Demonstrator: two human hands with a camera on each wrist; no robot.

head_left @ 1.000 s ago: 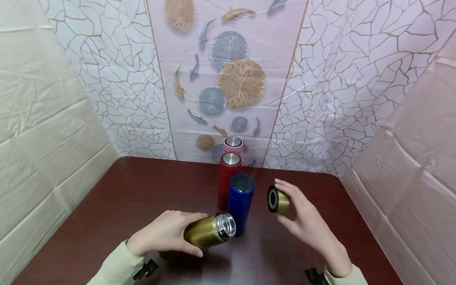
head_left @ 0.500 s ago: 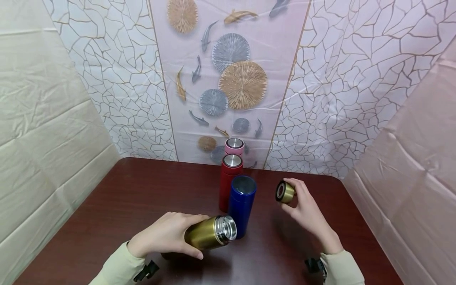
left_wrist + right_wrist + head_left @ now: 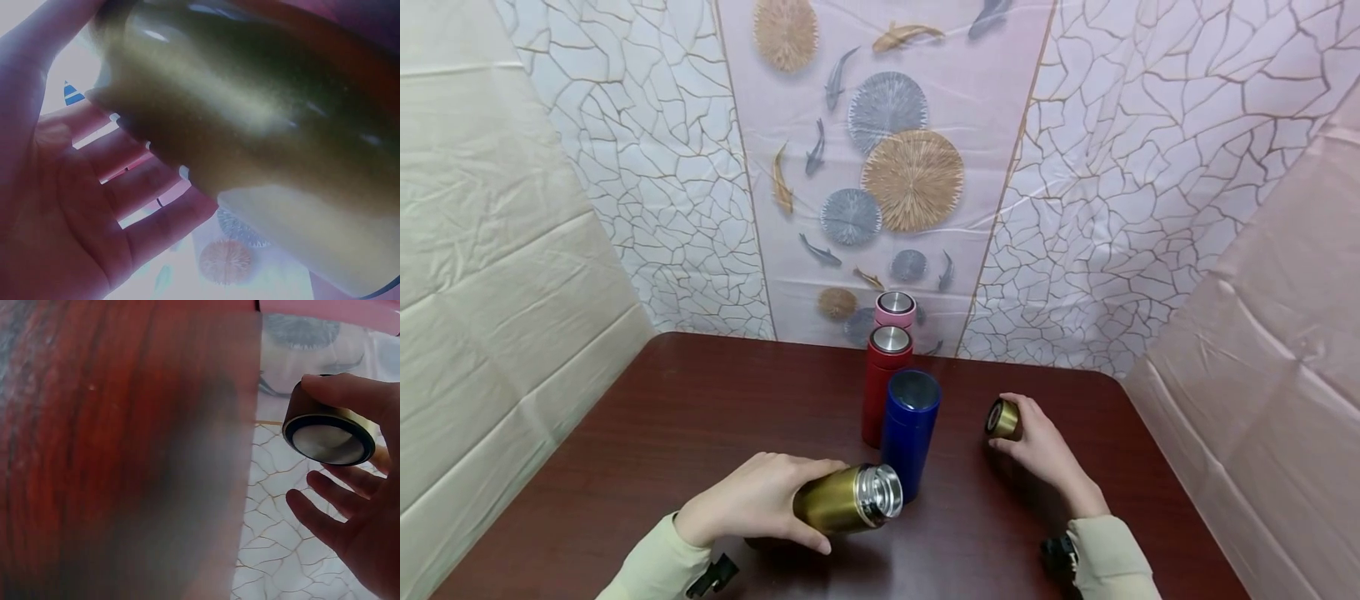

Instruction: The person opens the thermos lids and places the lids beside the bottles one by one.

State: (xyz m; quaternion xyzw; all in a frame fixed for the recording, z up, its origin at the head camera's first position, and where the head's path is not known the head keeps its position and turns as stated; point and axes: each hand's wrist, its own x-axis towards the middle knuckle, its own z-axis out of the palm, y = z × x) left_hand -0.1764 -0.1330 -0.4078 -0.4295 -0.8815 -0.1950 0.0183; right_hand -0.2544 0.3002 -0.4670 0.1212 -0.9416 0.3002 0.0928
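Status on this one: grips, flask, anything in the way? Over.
Left grip holds gold flask, tilted, uncapped. Right grip holds gold lid, apart from flask. Blue bottle upright just beyond flask, contact unclear.

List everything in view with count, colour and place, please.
Blue flask: 1, blue, on the table
Red flask: 1, red, behind the blue
Pink flask: 1, pink, behind the red
Gold flask: 1, gold, lidless, tilted, lower centre
Flask lid: 1, gold, right of blue flask
Table: 1, red-brown, lower view
Backdrop: 1, white and pink, behind table
Side cloths: 2, pale, left and right
Striped object: 1, blue-white, left wrist view, unclear
Wrist devices: 2, black, at wrists
Sleeves: 2, pale, forearms
Left hand: 1, bare, holding gold flask
Right hand: 1, bare, holding flask lid
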